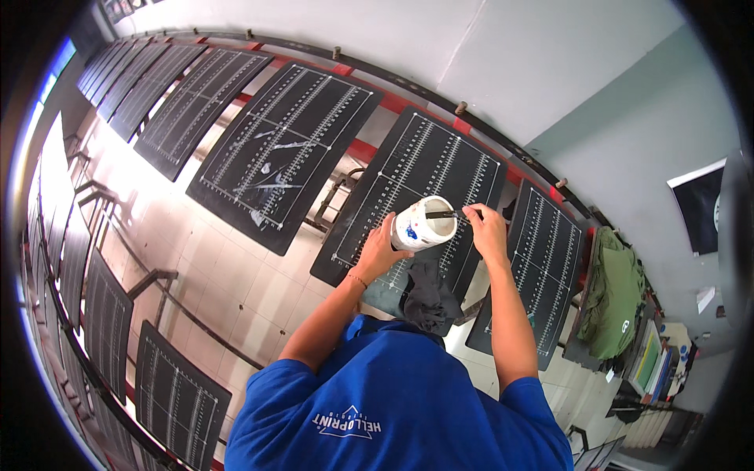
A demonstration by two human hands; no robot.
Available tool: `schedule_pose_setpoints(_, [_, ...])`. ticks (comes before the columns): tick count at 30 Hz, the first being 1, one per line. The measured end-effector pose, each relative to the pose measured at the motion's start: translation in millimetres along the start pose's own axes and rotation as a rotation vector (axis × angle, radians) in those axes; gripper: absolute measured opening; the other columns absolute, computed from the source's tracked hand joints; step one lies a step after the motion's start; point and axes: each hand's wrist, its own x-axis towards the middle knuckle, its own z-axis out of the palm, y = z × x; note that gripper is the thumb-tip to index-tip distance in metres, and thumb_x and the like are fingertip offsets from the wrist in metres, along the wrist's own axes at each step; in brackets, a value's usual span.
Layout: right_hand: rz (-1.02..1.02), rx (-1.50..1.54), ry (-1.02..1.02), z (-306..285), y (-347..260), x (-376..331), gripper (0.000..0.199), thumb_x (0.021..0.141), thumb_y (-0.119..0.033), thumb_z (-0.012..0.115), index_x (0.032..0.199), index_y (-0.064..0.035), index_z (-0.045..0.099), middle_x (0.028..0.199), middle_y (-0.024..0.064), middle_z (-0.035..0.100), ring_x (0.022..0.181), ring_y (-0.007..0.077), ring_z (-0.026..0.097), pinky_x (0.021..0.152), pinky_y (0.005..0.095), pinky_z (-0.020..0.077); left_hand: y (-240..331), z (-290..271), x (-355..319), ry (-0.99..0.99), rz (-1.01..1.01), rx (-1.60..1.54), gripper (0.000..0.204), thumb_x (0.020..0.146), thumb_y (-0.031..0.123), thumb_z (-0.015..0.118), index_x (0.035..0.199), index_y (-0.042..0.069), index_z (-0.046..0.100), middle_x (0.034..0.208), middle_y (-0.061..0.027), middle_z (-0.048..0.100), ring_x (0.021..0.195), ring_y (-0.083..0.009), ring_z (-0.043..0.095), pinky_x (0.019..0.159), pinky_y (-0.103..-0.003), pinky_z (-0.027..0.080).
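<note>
Your left hand (379, 250) wraps the side of a white plastic tub (424, 223), fingers curled round its wall and closed firmly on it, while the tub tilts with its open mouth turned toward your right. Your right hand (487, 229) is pinched shut on the end of a thin dark stick (442, 213), which reaches across the tub's rim into the opening; whether its far tip touches anything inside cannot be made out.

Position: the tub is held just above the black printing board (424, 192) directly in front of you, not resting on it. A dark crumpled rag (428, 294) lies on the near end of that same board, below the tub and between your forearms.

Handling judgement: the tub looks like a stiff, thin-walled container, light in itself (its fill level is not visible, so the true weight is uncertain). Smooth plastic with a printed label is likely to be slippery, more so if any of its contents have smeared the outside. The sound place to hold it is where you have it, round the middle of the wall with the palm behind. Squeezing hard near the open rim would likely flex it. The stick appears rigid and light; a fingertip pinch near its end suits it.

Surroundings: further black boards (287, 149) run along the red rail (377, 106), and green cloth (616, 294) is heaped at the right.
</note>
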Motion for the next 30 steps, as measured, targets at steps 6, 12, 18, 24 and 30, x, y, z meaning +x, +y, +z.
schedule_pose_setpoints(6, [0.162, -0.032, 0.049, -11, 16, -9, 0.04, 0.096, -0.041, 0.063, 0.1, -0.0014, 0.072, 0.066, 0.0191, 0.061, 0.063, 0.0332, 0.061, 0.063, 0.043, 0.045, 11, 5, 11, -0.082, -0.038, -0.264, 0.113, 0.071, 0.017, 0.09, 0.155, 0.003, 0.016, 0.135, -0.0292, 0.055, 0.125, -0.0415, 0.056, 0.103, -0.044, 0.047])
schedule_pose_setpoints(12, [0.134, 0.018, 0.04, -13, 9, -18, 0.034, 0.097, -0.035, 0.065, 0.103, -0.0022, 0.073, 0.074, 0.0161, 0.066, 0.066, 0.0293, 0.062, 0.066, 0.0395, 0.0475, 15, 10, 18, -0.026, 0.054, -0.248, 0.12, 0.067, 0.008, 0.091, 0.156, 0.003, 0.01, 0.137, -0.028, 0.054, 0.128, -0.0399, 0.056, 0.107, -0.043, 0.046])
schedule_pose_setpoints(18, [-0.059, -0.002, -0.054, -25, -33, -17, 0.022, 0.096, -0.023, 0.065, 0.1, -0.0027, 0.073, 0.091, 0.0153, 0.071, 0.079, 0.0322, 0.067, 0.071, 0.0405, 0.0507, 12, 5, 21, -0.051, -0.037, -0.303, 0.114, 0.067, 0.009, 0.09, 0.155, 0.004, 0.017, 0.136, -0.0261, 0.057, 0.126, -0.0376, 0.058, 0.107, -0.042, 0.047])
schedule_pose_setpoints(24, [0.16, 0.011, -0.074, -27, -24, -24, 0.032, 0.097, -0.03, 0.064, 0.097, 0.0015, 0.071, 0.081, 0.0166, 0.068, 0.069, 0.0299, 0.065, 0.065, 0.0385, 0.0485, 14, -1, 31, -0.089, -0.055, -0.3, 0.107, 0.067, 0.006, 0.088, 0.153, 0.004, 0.024, 0.134, -0.0245, 0.058, 0.124, -0.0367, 0.06, 0.105, -0.041, 0.049])
schedule_pose_setpoints(30, [0.643, 0.706, 0.069, -39, 1, -58, 0.03, 0.1, -0.03, 0.064, 0.097, -0.001, 0.071, 0.066, -0.0076, 0.045, 0.056, 0.0034, 0.041, 0.048, 0.0227, 0.0346, 19, 0, 35, -0.13, -0.043, -0.363, 0.104, 0.068, 0.007, 0.087, 0.153, 0.008, 0.026, 0.134, -0.0238, 0.059, 0.124, -0.0348, 0.061, 0.105, -0.041, 0.05])
